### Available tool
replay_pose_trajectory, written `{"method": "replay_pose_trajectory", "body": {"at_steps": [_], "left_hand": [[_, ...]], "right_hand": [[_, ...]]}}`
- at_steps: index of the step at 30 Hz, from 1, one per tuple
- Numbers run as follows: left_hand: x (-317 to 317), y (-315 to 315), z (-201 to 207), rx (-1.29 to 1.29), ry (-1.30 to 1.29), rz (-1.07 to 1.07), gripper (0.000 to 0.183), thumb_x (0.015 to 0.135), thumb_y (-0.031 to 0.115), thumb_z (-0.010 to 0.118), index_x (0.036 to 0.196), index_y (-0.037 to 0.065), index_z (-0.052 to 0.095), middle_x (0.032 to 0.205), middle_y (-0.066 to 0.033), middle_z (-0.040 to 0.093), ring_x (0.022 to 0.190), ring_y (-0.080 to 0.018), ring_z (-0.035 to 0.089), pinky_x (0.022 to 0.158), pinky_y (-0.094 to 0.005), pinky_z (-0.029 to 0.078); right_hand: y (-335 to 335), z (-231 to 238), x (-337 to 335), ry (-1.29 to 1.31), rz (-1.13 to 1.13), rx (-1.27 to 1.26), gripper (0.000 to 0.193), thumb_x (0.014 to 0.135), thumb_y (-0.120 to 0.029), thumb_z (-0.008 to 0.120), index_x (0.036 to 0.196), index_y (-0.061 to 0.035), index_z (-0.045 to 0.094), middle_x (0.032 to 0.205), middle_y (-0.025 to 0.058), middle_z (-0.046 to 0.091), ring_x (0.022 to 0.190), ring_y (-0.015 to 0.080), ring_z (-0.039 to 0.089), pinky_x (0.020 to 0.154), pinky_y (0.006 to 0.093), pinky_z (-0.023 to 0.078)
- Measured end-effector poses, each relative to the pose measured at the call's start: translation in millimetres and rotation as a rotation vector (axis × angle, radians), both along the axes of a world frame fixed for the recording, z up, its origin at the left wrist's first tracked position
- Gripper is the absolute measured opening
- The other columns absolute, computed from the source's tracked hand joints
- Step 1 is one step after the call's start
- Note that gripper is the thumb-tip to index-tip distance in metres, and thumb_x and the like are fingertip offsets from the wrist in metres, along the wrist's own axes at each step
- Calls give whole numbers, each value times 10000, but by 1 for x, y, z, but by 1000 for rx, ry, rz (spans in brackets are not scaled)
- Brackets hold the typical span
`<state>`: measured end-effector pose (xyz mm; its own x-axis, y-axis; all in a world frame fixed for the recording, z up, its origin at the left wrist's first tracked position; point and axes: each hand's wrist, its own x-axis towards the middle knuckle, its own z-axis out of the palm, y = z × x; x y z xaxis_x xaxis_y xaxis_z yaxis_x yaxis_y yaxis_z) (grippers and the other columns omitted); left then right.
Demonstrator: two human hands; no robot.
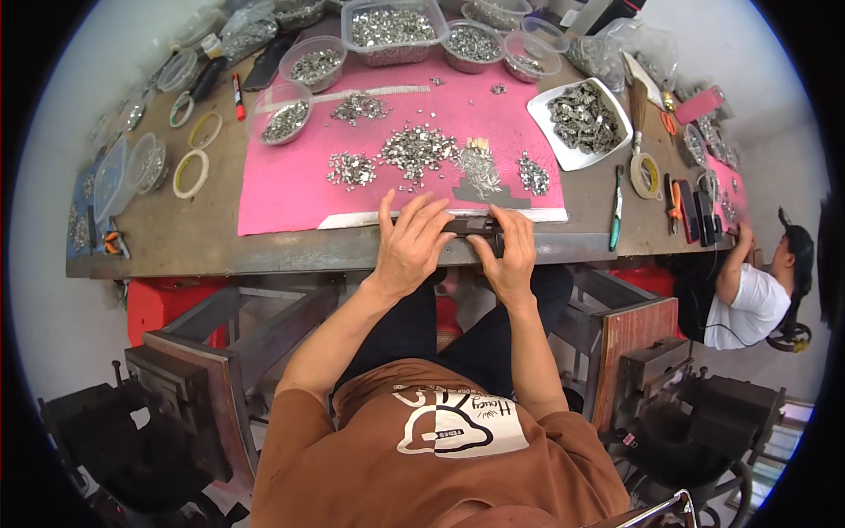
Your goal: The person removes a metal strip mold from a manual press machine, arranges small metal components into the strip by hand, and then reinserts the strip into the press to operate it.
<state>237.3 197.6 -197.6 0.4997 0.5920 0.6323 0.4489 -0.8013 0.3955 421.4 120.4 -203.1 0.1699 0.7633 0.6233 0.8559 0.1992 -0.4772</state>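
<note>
A small black bar-shaped tool (pixel 471 225) lies at the front edge of the bench, between my two hands. Its left end sits between the thumb and forefinger of my left hand (pixel 408 246), whose other fingers reach forward over the mat's pale edge. My right hand (pixel 510 260) grips the other end, thumb in front and fingers behind. Just beyond, thin silvery pins (pixel 480 172) lie on a grey strip (pixel 493 197). Loose metal pieces are heaped beside them, a large pile (pixel 418 148) and smaller ones (pixel 352 170) (pixel 532 174), all on a pink mat (pixel 290 198).
Clear tubs (pixel 396 35) of metal parts line the back. A white dish (pixel 581 128) of darker parts stands right, near a toothbrush (pixel 616 207), pliers (pixel 673 207) and tape roll (pixel 647 176). More tape rolls (pixel 190 173) lie left. A person (pixel 748 295) sits at far right.
</note>
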Motion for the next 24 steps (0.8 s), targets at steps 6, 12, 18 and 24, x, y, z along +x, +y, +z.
{"method": "replay_pose_trajectory", "body": {"at_steps": [6,12,18,24], "left_hand": [[-51,-21,-5,-146,-516,-79,287,1041,111,536,1307,16,484,1282,-215,641,1258,-355,607,1145,-538,391],[-112,-28,1,-1166,-830,23,361,1119,216,419,1367,-47,428,1231,-246,650,1068,-301,712,917,-360,584],[-87,-32,2,-1119,-612,-103,192,1036,103,601,1183,-14,642,1110,-164,712,973,-221,721,843,-317,580],[-31,-4,16,-110,-126,16,452,826,167,804,1232,65,635,1193,-116,629,1121,-314,559,1015,-458,375]], "right_hand": [[-2,-1,1,-23,-33,4,552,772,-169,848,1261,-30,634,1178,143,642,1110,336,606,950,434,473],[-3,0,2,-65,-37,9,488,791,-196,835,1217,-38,656,1146,126,640,1092,331,604,931,436,476],[-1,-2,0,-34,-37,3,438,791,-203,834,1167,-43,675,1136,118,652,1098,322,603,931,427,463],[8,25,19,-123,33,-33,160,852,-98,747,1007,-61,724,977,41,707,965,223,657,997,443,392]]}}
